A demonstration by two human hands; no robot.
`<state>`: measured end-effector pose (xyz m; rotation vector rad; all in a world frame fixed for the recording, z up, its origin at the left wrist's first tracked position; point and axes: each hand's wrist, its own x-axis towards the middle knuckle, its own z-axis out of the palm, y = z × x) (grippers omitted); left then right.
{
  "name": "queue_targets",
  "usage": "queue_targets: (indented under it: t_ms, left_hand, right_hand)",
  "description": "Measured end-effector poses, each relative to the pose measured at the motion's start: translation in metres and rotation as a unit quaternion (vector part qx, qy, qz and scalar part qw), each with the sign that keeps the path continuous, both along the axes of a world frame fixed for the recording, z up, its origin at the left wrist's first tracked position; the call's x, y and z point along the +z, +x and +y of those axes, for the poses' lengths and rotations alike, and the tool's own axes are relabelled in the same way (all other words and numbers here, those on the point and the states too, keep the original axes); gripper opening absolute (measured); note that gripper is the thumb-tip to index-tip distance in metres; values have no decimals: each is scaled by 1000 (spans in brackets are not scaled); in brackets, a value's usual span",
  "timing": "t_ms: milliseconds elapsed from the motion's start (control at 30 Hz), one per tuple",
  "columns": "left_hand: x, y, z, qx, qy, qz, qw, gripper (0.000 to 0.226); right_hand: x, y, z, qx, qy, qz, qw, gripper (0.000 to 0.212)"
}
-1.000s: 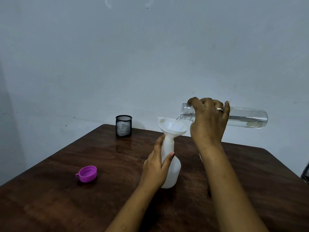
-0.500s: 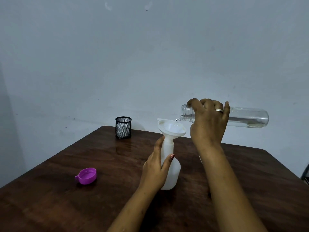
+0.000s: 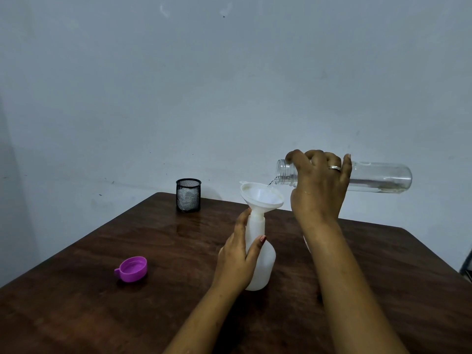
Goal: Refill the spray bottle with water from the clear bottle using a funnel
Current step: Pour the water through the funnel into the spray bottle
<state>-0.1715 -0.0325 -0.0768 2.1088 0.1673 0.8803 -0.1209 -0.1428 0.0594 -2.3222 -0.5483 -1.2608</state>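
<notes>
**Water going into funnel**

R hand [image 3: 319, 190] grips clear bottle [image 3: 378, 178] near its neck, tipped sideways, mouth over funnel [image 3: 263, 198]. L hand [image 3: 238, 259] wraps spray bottle [image 3: 263, 261], upright on table [image 3: 76, 302]. Purple cap [image 3: 131, 269] lies well left; black mesh cup [image 3: 188, 194] behind. R forearm hides the table beyond it.

A white spray bottle [image 3: 260, 261] stands upright mid-table, a white funnel [image 3: 261, 196] seated in its neck. At its two o'clock, a clear bottle [image 3: 378, 177] lies nearly horizontal in the air, trickling water into the funnel.

Dark wooden table [image 3: 127, 315], pale wall [image 3: 178, 98]
</notes>
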Motion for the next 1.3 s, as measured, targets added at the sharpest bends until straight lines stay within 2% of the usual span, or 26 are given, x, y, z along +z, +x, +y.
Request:
queue_targets:
  t_ms: [1300]
  left_hand:
    - [0, 0, -1, 1, 5, -1, 1000, 59]
  right_hand:
    - [1, -4, 0, 10, -6, -7, 1000, 50]
